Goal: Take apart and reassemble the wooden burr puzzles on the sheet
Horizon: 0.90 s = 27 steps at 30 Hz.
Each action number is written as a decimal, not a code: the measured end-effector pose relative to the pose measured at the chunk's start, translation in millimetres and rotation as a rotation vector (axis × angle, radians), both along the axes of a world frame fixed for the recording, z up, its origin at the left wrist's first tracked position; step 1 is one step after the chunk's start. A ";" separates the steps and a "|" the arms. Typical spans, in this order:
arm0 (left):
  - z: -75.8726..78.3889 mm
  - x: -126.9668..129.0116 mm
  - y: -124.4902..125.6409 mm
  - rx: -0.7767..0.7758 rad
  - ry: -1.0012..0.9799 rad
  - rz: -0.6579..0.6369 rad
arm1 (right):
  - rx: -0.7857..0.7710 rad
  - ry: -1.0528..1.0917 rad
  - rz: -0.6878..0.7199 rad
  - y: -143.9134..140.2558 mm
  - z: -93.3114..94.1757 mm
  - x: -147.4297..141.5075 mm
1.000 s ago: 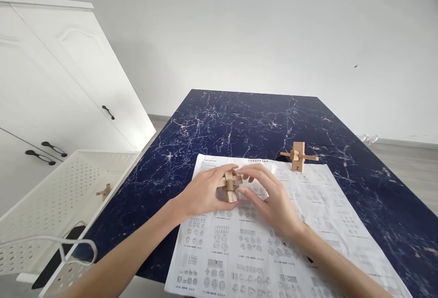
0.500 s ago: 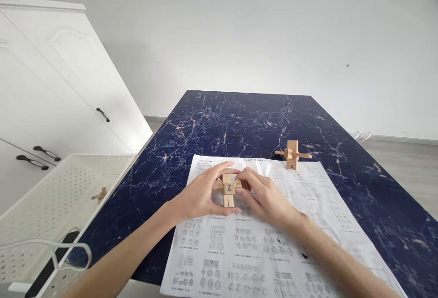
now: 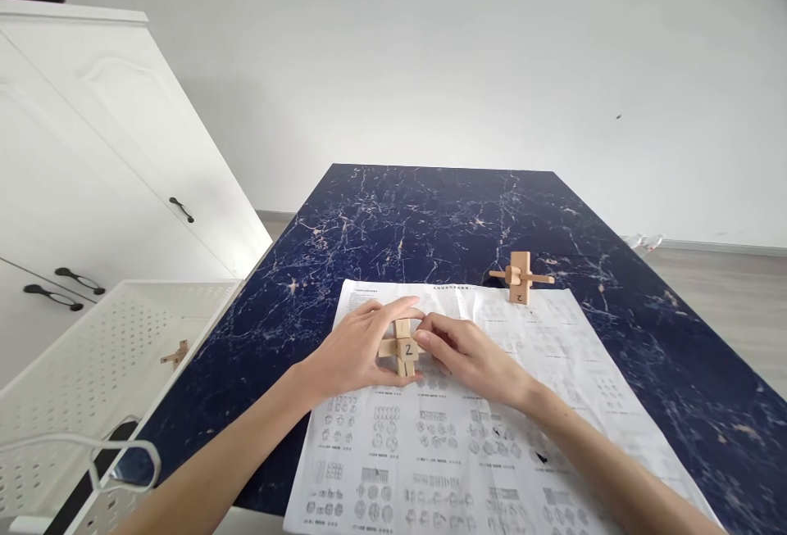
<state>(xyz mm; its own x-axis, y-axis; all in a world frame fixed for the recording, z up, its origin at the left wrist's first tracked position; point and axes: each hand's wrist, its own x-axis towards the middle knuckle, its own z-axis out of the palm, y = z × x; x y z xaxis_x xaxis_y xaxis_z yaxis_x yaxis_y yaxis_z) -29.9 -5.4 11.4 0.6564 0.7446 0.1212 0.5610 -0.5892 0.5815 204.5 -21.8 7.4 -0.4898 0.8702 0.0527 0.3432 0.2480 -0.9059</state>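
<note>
Puzzle (image 3: 405,348) work looked well along: you held a small wooden cross of notched bars, marked "2", over the sheet (image 3: 485,428) on the dark marbled counter (image 3: 430,215). Your left hand (image 3: 350,351) gripped it from the side; your right hand (image 3: 467,355) pinched one bar's end. A finished-looking cross (image 3: 520,277) stood upright at the sheet's far edge; another piece (image 3: 175,352) lay in the perforated white basket (image 3: 74,371).

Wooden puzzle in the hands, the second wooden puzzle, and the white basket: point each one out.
wooden puzzle in the hands (image 3: 407,348), head view, front block marked 2
second wooden puzzle (image 3: 520,277), head view, upright block
white basket (image 3: 111,330), head view, perforated wall
</note>
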 end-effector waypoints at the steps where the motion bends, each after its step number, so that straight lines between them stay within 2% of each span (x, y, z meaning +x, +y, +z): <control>1: -0.6 -0.1 0.1 -0.001 -0.021 -0.002 | 0.000 -0.008 -0.008 1.1 0.7 0.3; 5: -3.4 -2.4 2.7 -0.009 -0.109 0.022 | 0.000 -0.090 -0.044 6.8 6.0 10.4; 8: -2.5 -4.9 4.7 -0.009 -0.085 0.049 | -0.010 -0.156 -0.151 2.7 7.8 31.5; 11: 0.5 -5.7 3.9 -0.004 -0.029 0.052 | -0.073 -0.206 -0.324 -14.0 4.9 62.2; 14: 0.6 -5.6 1.6 0.025 -0.002 0.034 | -0.135 -0.163 -0.478 -32.9 -2.6 96.5; 16: -1.5 -5.5 0.9 0.058 0.001 0.020 | -0.117 -0.163 -0.684 -40.2 -9.3 116.8; 19: -3.9 -5.0 1.6 0.108 0.015 0.013 | -0.154 -0.185 -0.842 -45.0 -18.8 134.0; 21: -2.8 -4.2 1.9 0.138 0.030 0.018 | -0.206 -0.104 -0.876 -51.6 -22.8 131.2; 23: 0.6 -3.8 0.1 0.157 0.047 0.025 | -0.258 -0.093 -0.811 -65.2 -24.7 116.6; 27: 7.5 -9.6 -16.1 0.144 0.090 0.056 | -0.061 -0.129 -0.683 -101.5 -25.1 75.7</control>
